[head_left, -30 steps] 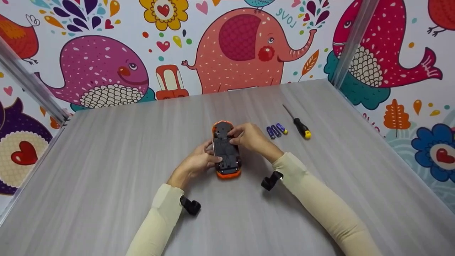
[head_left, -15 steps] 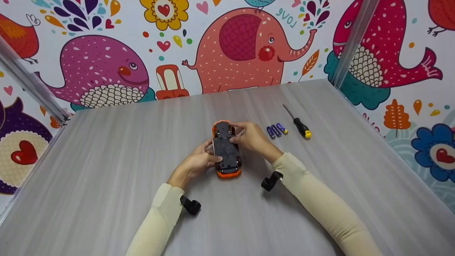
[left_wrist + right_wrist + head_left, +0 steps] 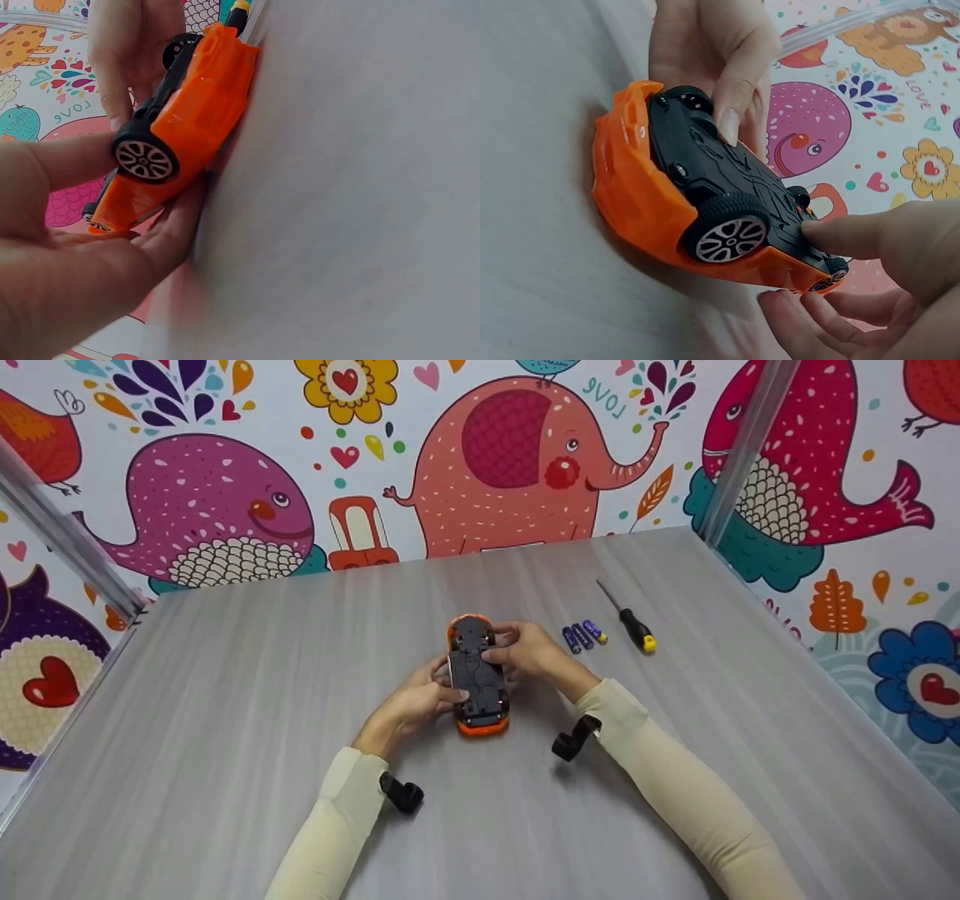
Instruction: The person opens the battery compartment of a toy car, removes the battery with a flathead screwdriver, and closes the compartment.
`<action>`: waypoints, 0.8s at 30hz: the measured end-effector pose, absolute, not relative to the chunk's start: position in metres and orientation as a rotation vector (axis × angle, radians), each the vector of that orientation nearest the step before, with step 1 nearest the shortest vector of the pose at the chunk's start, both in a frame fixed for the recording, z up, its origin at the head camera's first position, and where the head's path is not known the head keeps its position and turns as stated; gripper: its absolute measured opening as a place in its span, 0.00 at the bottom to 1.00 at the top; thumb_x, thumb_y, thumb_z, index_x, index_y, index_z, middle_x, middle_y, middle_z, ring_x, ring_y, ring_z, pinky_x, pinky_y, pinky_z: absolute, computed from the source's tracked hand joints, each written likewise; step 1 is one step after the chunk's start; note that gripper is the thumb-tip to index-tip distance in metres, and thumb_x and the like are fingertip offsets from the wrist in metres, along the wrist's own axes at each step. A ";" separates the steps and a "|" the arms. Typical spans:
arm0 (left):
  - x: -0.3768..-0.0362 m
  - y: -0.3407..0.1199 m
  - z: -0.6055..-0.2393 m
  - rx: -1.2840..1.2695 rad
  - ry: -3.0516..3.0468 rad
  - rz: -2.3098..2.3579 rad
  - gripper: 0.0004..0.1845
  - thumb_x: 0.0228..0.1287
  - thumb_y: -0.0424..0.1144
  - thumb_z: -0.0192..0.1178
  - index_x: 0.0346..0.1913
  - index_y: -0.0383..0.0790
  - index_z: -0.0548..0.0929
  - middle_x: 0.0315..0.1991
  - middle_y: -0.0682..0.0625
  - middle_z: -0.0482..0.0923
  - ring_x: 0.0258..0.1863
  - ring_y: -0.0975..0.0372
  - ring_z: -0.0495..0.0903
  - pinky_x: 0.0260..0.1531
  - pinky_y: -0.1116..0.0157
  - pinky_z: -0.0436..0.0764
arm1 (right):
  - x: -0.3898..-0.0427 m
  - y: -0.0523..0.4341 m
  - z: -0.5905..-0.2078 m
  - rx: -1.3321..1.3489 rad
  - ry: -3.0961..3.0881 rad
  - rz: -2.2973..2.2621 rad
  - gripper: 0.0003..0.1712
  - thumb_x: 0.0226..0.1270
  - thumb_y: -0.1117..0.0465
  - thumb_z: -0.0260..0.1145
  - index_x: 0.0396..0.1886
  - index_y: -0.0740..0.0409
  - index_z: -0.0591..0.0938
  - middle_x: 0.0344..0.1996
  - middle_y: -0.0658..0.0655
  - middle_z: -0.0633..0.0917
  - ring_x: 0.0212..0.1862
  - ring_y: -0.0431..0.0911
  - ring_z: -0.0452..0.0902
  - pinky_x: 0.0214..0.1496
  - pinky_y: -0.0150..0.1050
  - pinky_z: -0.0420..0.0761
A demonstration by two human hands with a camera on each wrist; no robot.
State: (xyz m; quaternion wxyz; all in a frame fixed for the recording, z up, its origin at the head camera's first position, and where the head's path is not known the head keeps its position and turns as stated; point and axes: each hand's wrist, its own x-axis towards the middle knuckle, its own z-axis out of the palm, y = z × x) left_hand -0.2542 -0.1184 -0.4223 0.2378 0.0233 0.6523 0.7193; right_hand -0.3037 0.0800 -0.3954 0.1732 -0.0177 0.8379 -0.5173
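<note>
An orange toy car (image 3: 478, 679) lies upside down on the grey table (image 3: 225, 720), its black underside up. My left hand (image 3: 429, 694) grips the car's left side, thumb on the chassis edge. My right hand (image 3: 514, 649) holds the right side near the far end, thumb pressing on the underside. In the left wrist view the car (image 3: 187, 120) rests on its roof between my left fingers (image 3: 90, 247) and the right hand (image 3: 124, 52). The right wrist view shows the black chassis (image 3: 712, 169), a wheel (image 3: 726, 234) and my right fingertips (image 3: 840, 232) on it.
Three small batteries (image 3: 583, 634) lie right of the car, and a black-and-yellow screwdriver (image 3: 631, 621) beyond them. Colourful cartoon panels (image 3: 480, 457) wall the table at the back and both sides. Black wrist-camera mounts (image 3: 574, 739) hang under my sleeves.
My right hand's fingers shifted slightly on the far part of the car's underside. The car and my left hand have stayed put.
</note>
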 end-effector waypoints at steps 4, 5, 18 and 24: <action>-0.254 -0.118 -0.421 0.049 1.788 1.967 0.48 0.62 0.17 0.53 0.80 0.36 0.42 0.70 0.28 0.64 0.67 0.45 0.73 0.63 0.58 0.78 | -0.305 0.081 -0.398 -0.030 2.321 -1.501 0.37 0.64 0.60 0.73 0.72 0.52 0.72 0.59 0.62 0.79 0.42 0.48 0.84 0.44 0.41 0.87; -0.254 -0.118 -0.421 0.046 1.789 1.967 0.48 0.62 0.17 0.53 0.80 0.36 0.42 0.70 0.29 0.64 0.67 0.46 0.73 0.63 0.58 0.78 | -0.305 0.081 -0.398 -0.021 2.315 -1.505 0.37 0.64 0.60 0.73 0.72 0.51 0.72 0.60 0.62 0.79 0.43 0.49 0.84 0.45 0.41 0.87; -0.256 -0.119 -0.424 0.094 1.799 1.961 0.47 0.62 0.17 0.52 0.80 0.34 0.41 0.72 0.28 0.61 0.68 0.44 0.72 0.61 0.59 0.80 | -0.302 0.079 -0.401 0.012 2.227 -1.602 0.38 0.64 0.63 0.71 0.73 0.53 0.69 0.60 0.63 0.79 0.46 0.51 0.84 0.43 0.45 0.88; -0.255 -0.120 -0.423 0.099 1.790 1.963 0.47 0.62 0.17 0.51 0.80 0.33 0.41 0.72 0.28 0.60 0.69 0.43 0.70 0.62 0.60 0.79 | -0.302 0.081 -0.402 0.001 2.246 -1.578 0.36 0.65 0.61 0.71 0.72 0.52 0.71 0.59 0.63 0.80 0.41 0.50 0.86 0.39 0.44 0.88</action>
